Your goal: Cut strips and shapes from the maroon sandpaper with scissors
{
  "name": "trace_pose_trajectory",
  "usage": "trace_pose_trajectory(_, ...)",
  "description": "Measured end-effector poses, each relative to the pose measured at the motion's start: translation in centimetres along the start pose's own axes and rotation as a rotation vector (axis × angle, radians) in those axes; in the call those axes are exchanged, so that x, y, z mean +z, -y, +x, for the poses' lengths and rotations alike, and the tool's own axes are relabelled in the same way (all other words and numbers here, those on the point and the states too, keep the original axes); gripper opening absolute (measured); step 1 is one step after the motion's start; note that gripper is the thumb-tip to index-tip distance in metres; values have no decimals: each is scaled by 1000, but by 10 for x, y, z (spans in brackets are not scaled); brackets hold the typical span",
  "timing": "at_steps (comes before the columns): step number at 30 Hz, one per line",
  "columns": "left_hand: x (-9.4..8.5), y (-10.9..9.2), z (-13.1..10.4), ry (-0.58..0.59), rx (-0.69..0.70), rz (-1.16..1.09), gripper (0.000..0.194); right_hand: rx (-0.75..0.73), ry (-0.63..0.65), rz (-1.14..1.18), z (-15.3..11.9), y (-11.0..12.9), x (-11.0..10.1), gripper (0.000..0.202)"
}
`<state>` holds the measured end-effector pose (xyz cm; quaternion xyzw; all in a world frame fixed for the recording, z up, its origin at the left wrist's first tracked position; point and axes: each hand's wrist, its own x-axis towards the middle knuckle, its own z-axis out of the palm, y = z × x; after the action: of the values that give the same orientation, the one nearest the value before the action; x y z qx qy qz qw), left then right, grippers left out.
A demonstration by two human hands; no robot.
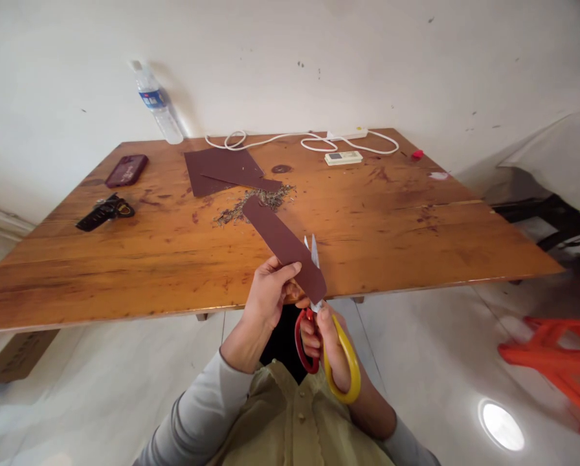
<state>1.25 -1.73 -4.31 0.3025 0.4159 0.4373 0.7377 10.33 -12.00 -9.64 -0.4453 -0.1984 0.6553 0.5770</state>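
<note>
A long maroon strip of stiff paper or card (284,243), with rounded ends, is pinched in my left hand (267,292) just above the table's front edge. My right hand (329,340) grips a pair of scissors (348,366) with one yellow and one red handle. Their blades are parted and reach up behind the strip's near end; whether they touch it I cannot tell. Beyond the strip's far end lies a heap of small brownish seed-like bits (232,212). A larger maroon sheet (207,169) and a narrow maroon piece (251,179) rest behind that heap.
On the wooden table (416,243), a dark red phone (127,170) and a black key-like item (106,211) lie left. A plastic bottle (160,107) stands against the wall. A white power strip (347,134) and a remote (343,158) are at the back. An orange stool (557,353) stands right.
</note>
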Motion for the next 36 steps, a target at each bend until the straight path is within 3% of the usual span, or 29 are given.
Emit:
trace_pose_trajectory(5,7,-2,-3,-15,-55,-61,36,-35,3,-90,-1,10,3,71)
trace_pose_trajectory(9,13,-7,-1,-74,-29,-164,37,-125,94,-168,-5,15,-2,64)
trace_pose_trajectory(14,14,-15,8,-83,11,-199,33,-89,166,-206,-9,25,-9,65)
trace_pose_trajectory(24,11,-23,29,-92,85,-191,31,-59,-16,-396,-24,66,7,62)
trace_pose_trajectory(29,7,-20,34,-90,68,-176,31,-10,-23,-366,-20,60,-4,65)
trace_pose_trajectory(33,-1,-18,36,-158,60,-163,29,30,-6,-266,-14,49,-21,65)
trace_pose_trajectory(36,-8,-21,35,-160,62,-46,25,32,-13,-167,-13,50,-30,64)
